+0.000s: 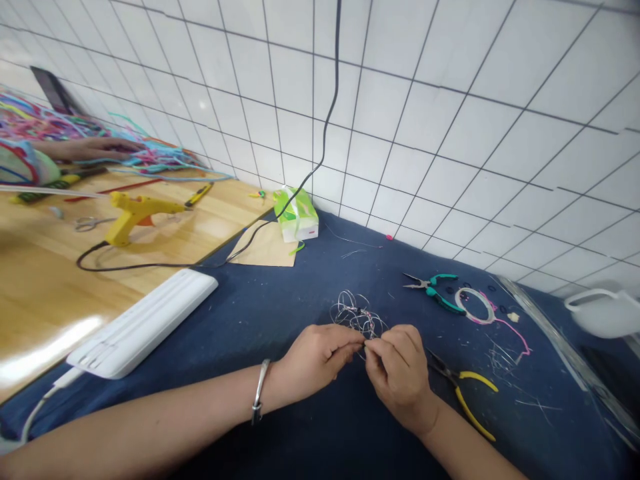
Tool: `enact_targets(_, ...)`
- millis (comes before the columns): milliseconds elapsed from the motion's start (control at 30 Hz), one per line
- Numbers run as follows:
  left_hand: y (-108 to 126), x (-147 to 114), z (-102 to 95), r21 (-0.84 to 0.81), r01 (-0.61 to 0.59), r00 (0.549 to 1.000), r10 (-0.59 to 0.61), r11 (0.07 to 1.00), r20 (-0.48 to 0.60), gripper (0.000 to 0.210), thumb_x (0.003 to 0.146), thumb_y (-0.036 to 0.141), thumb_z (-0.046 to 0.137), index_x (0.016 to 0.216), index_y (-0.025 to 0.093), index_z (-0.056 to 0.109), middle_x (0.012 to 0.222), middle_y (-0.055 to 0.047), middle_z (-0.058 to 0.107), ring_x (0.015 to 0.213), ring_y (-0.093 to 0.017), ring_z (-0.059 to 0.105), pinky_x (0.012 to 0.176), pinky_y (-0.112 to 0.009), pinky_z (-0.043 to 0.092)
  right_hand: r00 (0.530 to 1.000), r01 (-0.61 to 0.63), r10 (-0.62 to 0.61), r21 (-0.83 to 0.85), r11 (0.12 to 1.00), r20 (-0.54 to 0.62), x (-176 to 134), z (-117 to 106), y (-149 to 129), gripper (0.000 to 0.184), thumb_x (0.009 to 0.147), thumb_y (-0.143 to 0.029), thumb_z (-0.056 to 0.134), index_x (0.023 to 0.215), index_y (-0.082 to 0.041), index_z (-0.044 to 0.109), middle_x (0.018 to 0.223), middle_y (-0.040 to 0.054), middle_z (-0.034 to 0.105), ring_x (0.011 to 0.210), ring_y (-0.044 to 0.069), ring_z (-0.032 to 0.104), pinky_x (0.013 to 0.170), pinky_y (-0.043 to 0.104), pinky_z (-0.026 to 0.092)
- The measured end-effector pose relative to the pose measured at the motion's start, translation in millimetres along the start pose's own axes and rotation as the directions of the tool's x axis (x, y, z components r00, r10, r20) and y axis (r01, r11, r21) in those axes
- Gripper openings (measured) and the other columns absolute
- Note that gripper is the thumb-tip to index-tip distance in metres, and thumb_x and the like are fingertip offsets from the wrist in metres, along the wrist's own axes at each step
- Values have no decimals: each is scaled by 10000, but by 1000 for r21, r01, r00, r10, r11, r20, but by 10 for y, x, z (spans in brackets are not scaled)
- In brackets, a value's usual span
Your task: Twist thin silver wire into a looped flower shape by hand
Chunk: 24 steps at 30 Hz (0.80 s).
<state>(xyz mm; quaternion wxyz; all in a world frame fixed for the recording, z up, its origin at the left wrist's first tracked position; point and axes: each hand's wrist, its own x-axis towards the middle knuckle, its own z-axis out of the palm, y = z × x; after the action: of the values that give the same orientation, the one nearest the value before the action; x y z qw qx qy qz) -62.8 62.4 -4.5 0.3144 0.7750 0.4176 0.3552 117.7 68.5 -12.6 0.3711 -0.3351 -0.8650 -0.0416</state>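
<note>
Between my hands sits a tangle of looped silver wire [357, 312] with small dark and pinkish bits along it. My left hand [315, 357], with a silver bangle at its wrist, pinches the near end of the wire. Fingertips of my right hand [400, 367] are closed on the same spot, almost touching the left ones. The exact point of grip is too small to make out. Right of my right hand lie yellow-handled pliers [475, 400], partly hidden behind it. Teal-handled needle-nose pliers [435, 290] rest farther back, beside a white ring-shaped spool [475, 307].
A white power strip [145, 323] and yellow glue gun [135, 217] lie left. A green tissue pack [296, 213] stands by the tiled wall. Wire scraps [505, 360] and a white mug [605, 313] are right. Another person's hand [95, 148] rests near colourful pipe cleaners [155, 157].
</note>
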Motion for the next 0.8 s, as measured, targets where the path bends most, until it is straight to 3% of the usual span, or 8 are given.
enact_targets(467, -182, 0, 19, 239, -164, 986, 161, 957, 31, 176, 828, 139, 432, 870, 168, 601, 739, -11, 651, 664, -114, 600, 611, -213, 439, 985, -106, 105, 2, 994, 134, 1, 20, -27, 128, 825, -120, 482, 767, -164, 588, 729, 43, 511, 720, 170, 461, 702, 362, 392)
enact_targets(667, -256, 31, 126, 317, -109, 994, 112, 942, 11, 158, 715, 68, 437, 663, 166, 549, 608, 26, 559, 555, -88, 516, 536, -200, 370, 969, -202, 193, 47, 978, 156, -26, 130, 19, 148, 821, -122, 474, 749, -165, 596, 712, 40, 505, 715, 172, 465, 681, 344, 383)
enact_targets(800, -264, 53, 144, 273, -50, 998, 58, 961, -21, 148, 701, 57, 448, 656, 161, 544, 614, 29, 557, 558, -80, 498, 534, -193, 360, 959, -236, 218, 79, 969, 181, -36, 166, 65, 130, 817, -127, 486, 771, -166, 601, 726, 43, 518, 731, 177, 467, 687, 343, 378)
